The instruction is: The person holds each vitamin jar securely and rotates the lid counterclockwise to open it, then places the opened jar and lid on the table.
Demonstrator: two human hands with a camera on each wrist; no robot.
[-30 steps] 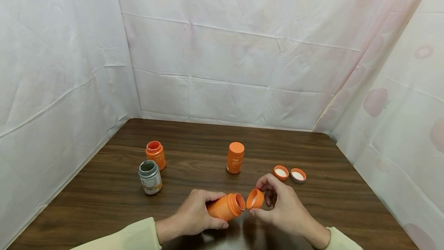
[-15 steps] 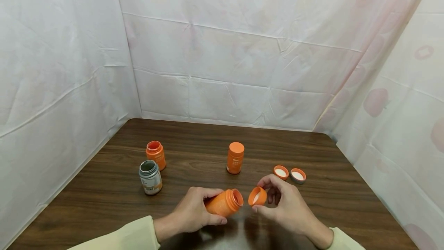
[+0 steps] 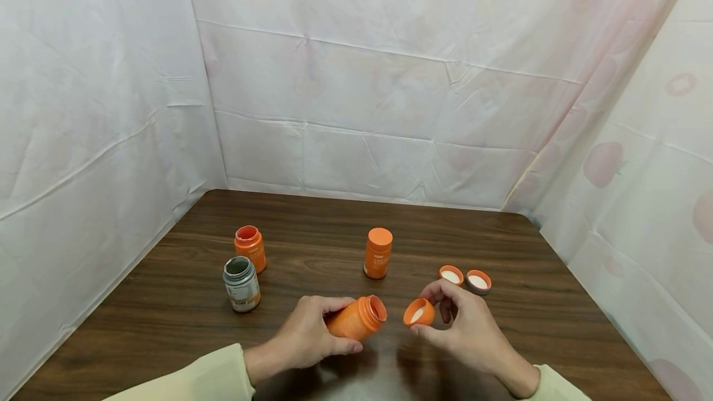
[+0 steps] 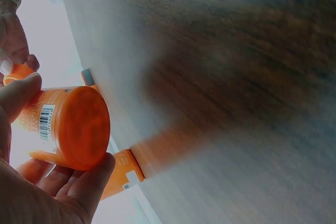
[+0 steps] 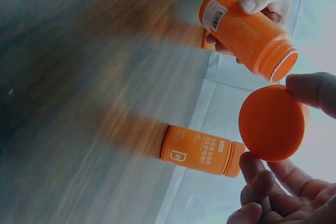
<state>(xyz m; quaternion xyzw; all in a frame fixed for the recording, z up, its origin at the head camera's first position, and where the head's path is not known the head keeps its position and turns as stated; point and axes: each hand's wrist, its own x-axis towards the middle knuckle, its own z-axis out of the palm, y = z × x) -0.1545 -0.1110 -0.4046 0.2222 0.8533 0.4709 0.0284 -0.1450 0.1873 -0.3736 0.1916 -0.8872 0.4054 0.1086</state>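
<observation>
My left hand (image 3: pixel 309 334) grips an orange bottle (image 3: pixel 353 320) round its body. The bottle leans to the right, its open mouth facing up and right. In the left wrist view its base and a barcode label (image 4: pixel 46 121) show. My right hand (image 3: pixel 468 330) pinches an orange cap (image 3: pixel 419 313) between thumb and fingers, its white inner face turned toward the bottle. A gap separates cap and mouth. In the right wrist view the cap's smooth outer top (image 5: pixel 272 123) faces the camera.
A capped orange bottle (image 3: pixel 378 254) stands behind the hands. To the left are an uncapped orange bottle (image 3: pixel 252 250) and an uncapped grey one (image 3: pixel 242 285). Two upturned caps, one orange (image 3: pixel 451 275) and one grey-sided (image 3: pixel 479 281), lie right on the wooden table (image 3: pixel 312 234). White sheeting surrounds it.
The cap in my right hand has moved right, away from the bottle's mouth, and its inside turns more upward. My left hand has shifted the bottle slightly left and up.
</observation>
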